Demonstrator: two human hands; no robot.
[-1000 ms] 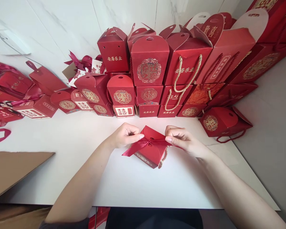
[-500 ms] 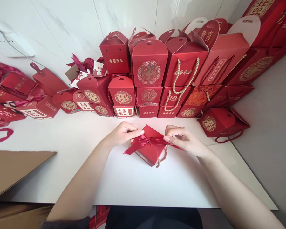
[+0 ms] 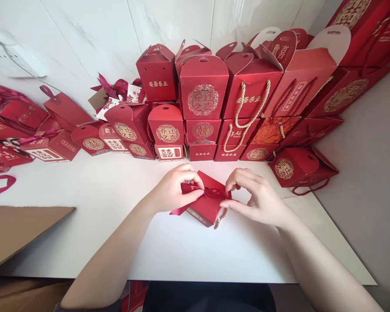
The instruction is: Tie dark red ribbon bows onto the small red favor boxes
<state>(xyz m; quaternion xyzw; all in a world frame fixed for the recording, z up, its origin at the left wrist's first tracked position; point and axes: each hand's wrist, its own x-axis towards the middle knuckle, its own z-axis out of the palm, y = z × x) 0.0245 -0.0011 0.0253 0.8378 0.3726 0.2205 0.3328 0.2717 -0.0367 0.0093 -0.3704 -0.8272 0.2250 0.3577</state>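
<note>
The red gift box [image 3: 211, 209] sits on the table [image 3: 208, 255], between both hands. It should be light, its card stiff but easily dented; brace its edges. The satin ribbon [image 3: 217, 193] looks soft and slippery, best held near the knot, where the left hand [image 3: 175, 188] pinches it. The right hand [image 3: 258, 195] curls loosely at the right loop; its grip is unclear.

"How does the box [image 3: 212, 211] sit?"
"On the bench [image 3: 195, 255], back from the front edge, one corner turned towards that edge. It's red, with a pale pattern along one side."
"And the ribbon [image 3: 214, 193]?"
"Glossy, dark red, lying across the top and gathered near the middle. One tail slants towards the front edge."
"The cord [image 3: 218, 221]?"
"Twisted, gold, on the side facing the right edge."
</note>
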